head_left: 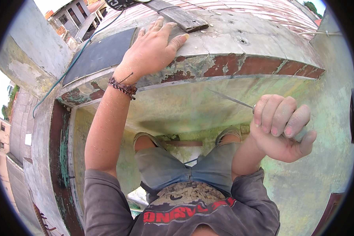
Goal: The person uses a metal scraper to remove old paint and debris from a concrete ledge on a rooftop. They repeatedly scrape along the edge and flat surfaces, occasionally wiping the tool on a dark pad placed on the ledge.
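Up by the ledge, the left hand is spread wide

Its palm faces down, with nothing seen in its grasp. Just ahead of it is a wooden board; to its left is a dark flat sheet. The right hand is curled round a thin metal tool, and the tip sticks out to that hand's left.

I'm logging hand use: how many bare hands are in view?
2: the left hand over the pale grey concrete ledge, the right hand gripping a thin grey metal tool.
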The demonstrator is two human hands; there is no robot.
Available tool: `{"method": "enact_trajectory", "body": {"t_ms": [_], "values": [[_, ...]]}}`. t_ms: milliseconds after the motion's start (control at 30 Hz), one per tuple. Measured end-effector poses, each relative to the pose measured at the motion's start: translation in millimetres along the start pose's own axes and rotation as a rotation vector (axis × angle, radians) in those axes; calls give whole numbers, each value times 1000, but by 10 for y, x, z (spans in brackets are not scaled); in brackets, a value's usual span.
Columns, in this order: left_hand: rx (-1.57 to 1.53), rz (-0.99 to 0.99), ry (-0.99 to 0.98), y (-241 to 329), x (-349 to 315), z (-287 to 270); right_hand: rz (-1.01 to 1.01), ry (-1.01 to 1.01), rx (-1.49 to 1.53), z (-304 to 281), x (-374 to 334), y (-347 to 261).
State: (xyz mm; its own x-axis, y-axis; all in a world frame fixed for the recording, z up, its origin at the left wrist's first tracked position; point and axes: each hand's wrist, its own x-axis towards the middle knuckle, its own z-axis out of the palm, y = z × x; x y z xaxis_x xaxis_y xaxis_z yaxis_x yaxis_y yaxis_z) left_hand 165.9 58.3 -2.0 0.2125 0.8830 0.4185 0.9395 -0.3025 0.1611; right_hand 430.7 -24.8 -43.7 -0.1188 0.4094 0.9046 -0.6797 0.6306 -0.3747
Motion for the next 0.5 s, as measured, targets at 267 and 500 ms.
{"method": "enact_trajectory", "body": {"t_ms": [267, 500], "values": [[-61, 28, 41, 44, -37, -19, -2, -152, -108, 193, 212, 103], [-34, -40, -12, 42, -31, -42, -40, -174, -202, 228, 252, 283]]}}
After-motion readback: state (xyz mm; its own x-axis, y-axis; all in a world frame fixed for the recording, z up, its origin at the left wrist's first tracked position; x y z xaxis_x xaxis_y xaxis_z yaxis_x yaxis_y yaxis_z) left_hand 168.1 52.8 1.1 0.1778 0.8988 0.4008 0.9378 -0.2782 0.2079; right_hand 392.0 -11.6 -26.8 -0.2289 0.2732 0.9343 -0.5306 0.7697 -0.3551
